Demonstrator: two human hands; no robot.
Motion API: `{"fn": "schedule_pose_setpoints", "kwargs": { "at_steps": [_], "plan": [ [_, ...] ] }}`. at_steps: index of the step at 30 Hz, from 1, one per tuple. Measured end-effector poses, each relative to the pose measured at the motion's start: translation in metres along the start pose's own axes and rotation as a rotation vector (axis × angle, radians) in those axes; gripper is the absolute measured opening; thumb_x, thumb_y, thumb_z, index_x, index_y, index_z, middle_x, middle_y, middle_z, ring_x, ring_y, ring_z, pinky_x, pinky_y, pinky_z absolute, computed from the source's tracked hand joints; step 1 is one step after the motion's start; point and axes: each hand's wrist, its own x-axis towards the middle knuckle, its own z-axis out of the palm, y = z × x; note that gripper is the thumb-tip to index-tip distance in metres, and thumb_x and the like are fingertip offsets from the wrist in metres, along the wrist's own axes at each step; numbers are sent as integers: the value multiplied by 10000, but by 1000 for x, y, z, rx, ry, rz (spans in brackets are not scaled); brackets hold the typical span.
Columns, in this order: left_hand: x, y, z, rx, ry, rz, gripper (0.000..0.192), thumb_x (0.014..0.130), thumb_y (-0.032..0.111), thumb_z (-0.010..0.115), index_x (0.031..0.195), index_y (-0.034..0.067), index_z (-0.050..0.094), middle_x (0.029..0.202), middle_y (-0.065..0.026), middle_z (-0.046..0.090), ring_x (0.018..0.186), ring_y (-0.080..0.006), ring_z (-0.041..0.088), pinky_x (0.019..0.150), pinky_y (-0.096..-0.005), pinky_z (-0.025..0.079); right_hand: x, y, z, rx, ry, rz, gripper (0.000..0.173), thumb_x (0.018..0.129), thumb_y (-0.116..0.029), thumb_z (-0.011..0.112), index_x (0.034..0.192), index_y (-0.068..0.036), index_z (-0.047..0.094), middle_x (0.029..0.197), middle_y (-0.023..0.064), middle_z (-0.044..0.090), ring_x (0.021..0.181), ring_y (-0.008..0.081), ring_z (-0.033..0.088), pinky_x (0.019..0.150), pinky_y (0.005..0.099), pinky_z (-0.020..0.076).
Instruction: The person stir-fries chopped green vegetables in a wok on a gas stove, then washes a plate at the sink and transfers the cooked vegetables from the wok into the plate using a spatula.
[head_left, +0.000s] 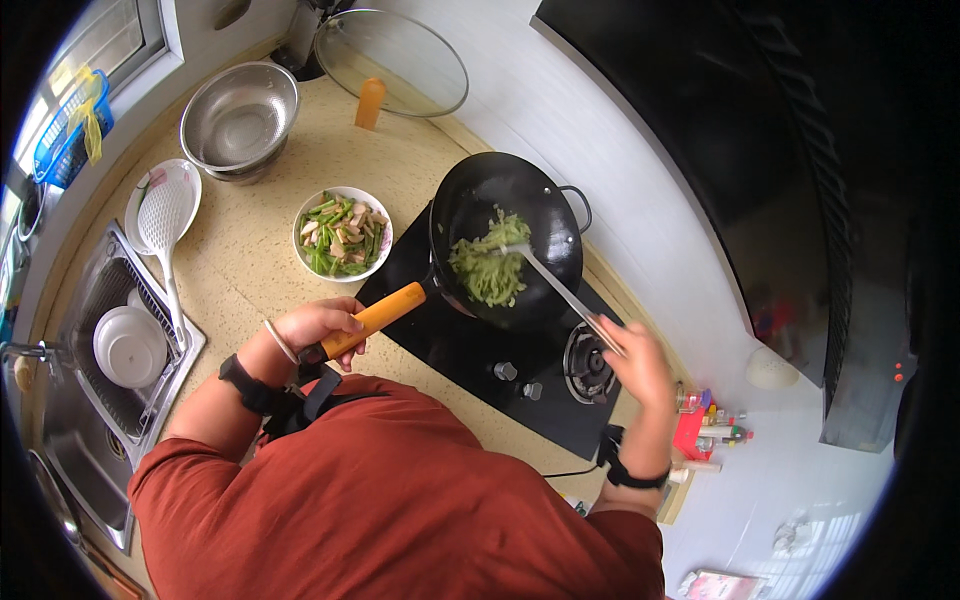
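My left hand is wrapped around the orange handle of a black wok. The wok rests over the far-left part of a black gas hob. In my right hand is a metal spatula, slanting down into the wok. Its blurred head touches a heap of shredded pale green vegetable on the wok's floor. Left of the wok stands a white bowl full of cut green stalks and pale slices.
A white skimmer lies across a plate beside the sink. Behind are stacked metal colanders and a glass lid against the wall. Seasoning bottles stand right of the bare burner. A dark range hood hangs overhead.
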Motion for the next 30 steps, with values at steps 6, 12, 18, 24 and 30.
{"fn": "schedule_pose_setpoints", "kwargs": {
  "at_steps": [6, 12, 18, 24, 30],
  "plan": [
    [2, 0, 2, -13, 7, -10, 312, 789, 128, 508, 1040, -30, 410, 774, -138, 566, 565, -209, 584, 547, -340, 534, -33, -17, -32, -42, -120, 92, 568, 623, -2, 682, 1171, -104, 573, 740, 127, 486, 703, 281, 514, 658, 348, 421],
    [2, -3, 1, -16, 13, -5, 317, 790, 131, 508, 1040, -35, 404, 776, -144, 567, 553, -216, 584, 560, -354, 535, 7, -3, 47, 76, 193, 198, 515, 676, -23, 673, 1174, -102, 570, 786, 132, 516, 739, 292, 528, 699, 352, 432],
    [1, -2, -1, -14, 3, -1, 318, 792, 132, 504, 1041, -37, 399, 777, -148, 569, 555, -224, 583, 558, -354, 534, 14, -31, 40, -32, -7, 115, 513, 682, -44, 666, 1174, -146, 560, 815, 152, 504, 777, 344, 545, 682, 391, 454],
    [3, -4, 0, -15, 16, 1, 312, 786, 127, 510, 1029, -41, 406, 773, -150, 568, 554, -223, 582, 552, -354, 533, -29, -11, -36, -228, -82, 225, 466, 610, 2, 684, 1044, -166, 655, 723, 136, 502, 701, 325, 537, 632, 393, 420],
    [3, -6, 1, -22, 25, -2, 319, 789, 127, 507, 1050, -28, 409, 767, -147, 570, 543, -217, 582, 550, -349, 531, 11, 10, 22, -96, 128, 101, 425, 678, -4, 643, 1079, -143, 629, 804, 165, 527, 752, 343, 553, 666, 410, 451]
  ]
}}
